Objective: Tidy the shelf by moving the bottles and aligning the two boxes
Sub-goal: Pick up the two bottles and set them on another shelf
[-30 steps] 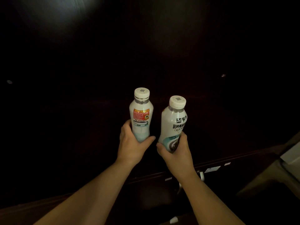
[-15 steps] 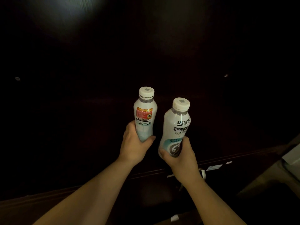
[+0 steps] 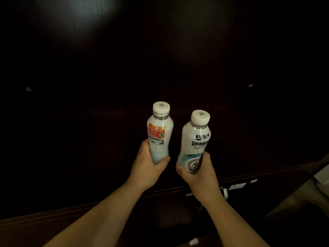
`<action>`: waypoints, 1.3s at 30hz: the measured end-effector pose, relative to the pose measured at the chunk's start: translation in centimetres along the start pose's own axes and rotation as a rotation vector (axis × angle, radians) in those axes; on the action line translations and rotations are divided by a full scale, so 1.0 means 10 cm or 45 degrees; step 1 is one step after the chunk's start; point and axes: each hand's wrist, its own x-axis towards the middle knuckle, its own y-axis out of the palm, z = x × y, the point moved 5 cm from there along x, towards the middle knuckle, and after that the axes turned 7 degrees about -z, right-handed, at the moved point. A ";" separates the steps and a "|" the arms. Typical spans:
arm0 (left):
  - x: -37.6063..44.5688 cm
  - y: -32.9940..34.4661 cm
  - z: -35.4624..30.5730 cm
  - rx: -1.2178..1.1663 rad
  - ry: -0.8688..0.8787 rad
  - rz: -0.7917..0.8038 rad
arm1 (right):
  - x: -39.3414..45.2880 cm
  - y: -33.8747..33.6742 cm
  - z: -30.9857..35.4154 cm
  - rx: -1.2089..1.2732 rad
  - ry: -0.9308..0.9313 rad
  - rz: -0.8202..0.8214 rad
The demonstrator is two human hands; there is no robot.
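White plastic bottles stand upright and just apart in front of the dark shelf (image 3: pixel 178 190), the left hand (image 3: pixel 147 168) wrapped around the orange-labelled bottle (image 3: pixel 159 134) and the right hand (image 3: pixel 199 173) around the black-lettered bottle (image 3: pixel 195 143), both gripped low, probably for setting down; no boxes show.

Both bottles looked like smooth, glossy plastic: the left bottle (image 3: pixel 159 134) wore a printed orange-red label (image 3: pixel 156 133), the right bottle (image 3: pixel 195 145) a shiny printed sleeve. Their white caps (image 3: pixel 161 108) seemed matt plastic. The dark shelf (image 3: pixel 267 177) looked like lacquered wood.
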 end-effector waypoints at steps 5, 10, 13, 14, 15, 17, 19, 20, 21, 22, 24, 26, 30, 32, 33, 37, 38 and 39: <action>-0.02 0.00 0.03 -0.023 -0.061 0.067 | -0.01 -0.01 0.00 -0.003 -0.007 0.013; 0.01 0.00 -0.01 0.019 -0.063 0.002 | -0.01 -0.01 -0.01 -0.015 0.001 0.023; 0.00 -0.05 0.05 -0.042 -0.081 0.052 | 0.00 0.00 -0.01 -0.019 -0.003 0.020; 0.00 -0.06 0.08 -0.038 -0.079 0.072 | 0.00 0.00 -0.01 -0.020 -0.004 0.021; -0.01 -0.07 0.09 -0.032 -0.080 0.084 | 0.00 0.00 -0.02 -0.023 -0.005 0.022; -0.03 -0.06 0.08 -0.049 -0.111 0.070 | -0.01 -0.01 -0.01 -0.032 -0.011 0.022; -0.04 -0.04 0.04 -0.046 -0.130 0.016 | -0.01 -0.01 -0.01 -0.033 -0.012 0.027; -0.04 -0.04 0.03 -0.034 -0.120 -0.007 | -0.01 -0.01 -0.01 -0.032 -0.010 0.030; -0.05 -0.03 0.02 -0.032 -0.111 -0.018 | 0.00 -0.01 -0.02 -0.035 -0.007 0.030; -0.05 -0.03 0.03 -0.042 -0.109 -0.013 | 0.00 -0.01 -0.02 -0.037 -0.005 0.030; -0.05 -0.06 0.07 -0.073 -0.124 0.034 | 0.00 0.00 -0.02 -0.034 0.003 0.027; -0.06 -0.09 0.09 -0.094 -0.124 0.102 | 0.00 0.00 -0.02 -0.027 0.011 0.022; -0.09 -0.06 0.02 -0.022 -0.107 0.082 | -0.01 0.00 -0.03 -0.018 0.009 0.026; -0.09 -0.06 0.00 -0.029 -0.106 0.022 | -0.01 0.00 -0.03 -0.016 0.004 0.034; -0.09 -0.07 0.01 -0.052 -0.122 0.023 | -0.01 -0.01 -0.02 -0.017 0.002 0.035; -0.10 -0.13 0.07 -0.136 -0.145 0.182 | 0.00 0.00 -0.02 -0.014 0.000 0.049; -0.11 -0.13 0.08 -0.146 -0.147 0.235 | 0.01 0.00 -0.02 -0.013 0.004 0.056; -0.13 -0.13 0.08 -0.147 -0.147 0.278 | 0.01 0.00 -0.02 -0.013 0.006 0.066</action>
